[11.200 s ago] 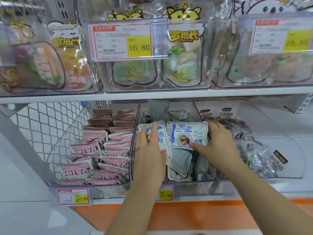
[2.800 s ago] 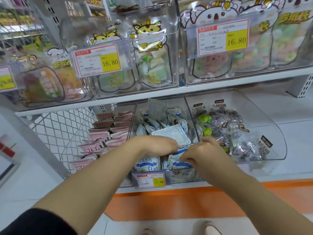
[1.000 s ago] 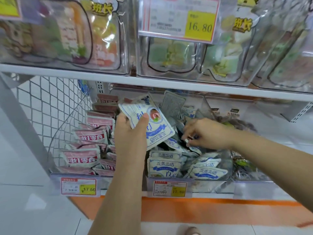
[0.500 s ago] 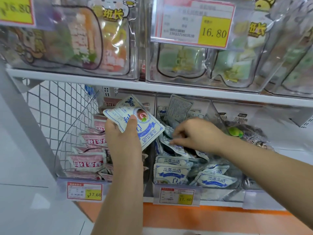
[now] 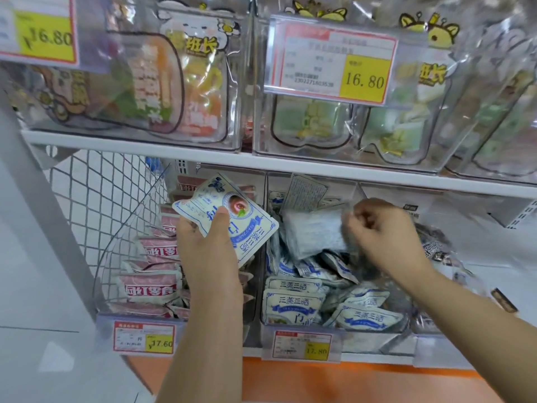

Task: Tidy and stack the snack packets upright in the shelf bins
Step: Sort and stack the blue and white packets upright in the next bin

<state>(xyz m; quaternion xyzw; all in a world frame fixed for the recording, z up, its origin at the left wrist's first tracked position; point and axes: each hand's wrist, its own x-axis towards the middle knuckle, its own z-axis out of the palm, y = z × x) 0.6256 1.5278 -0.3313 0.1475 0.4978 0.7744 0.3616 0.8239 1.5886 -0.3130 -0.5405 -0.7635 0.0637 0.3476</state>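
Left hand gripping blue-white packet, tilted, above divider between pink-packet bin and middle bin. Right hand pinching blurred second packet over middle bin's jumbled packets.

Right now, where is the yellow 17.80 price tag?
The yellow 17.80 price tag hangs low on the front of the clear middle bin of blue-and-white packets, below the right hand.
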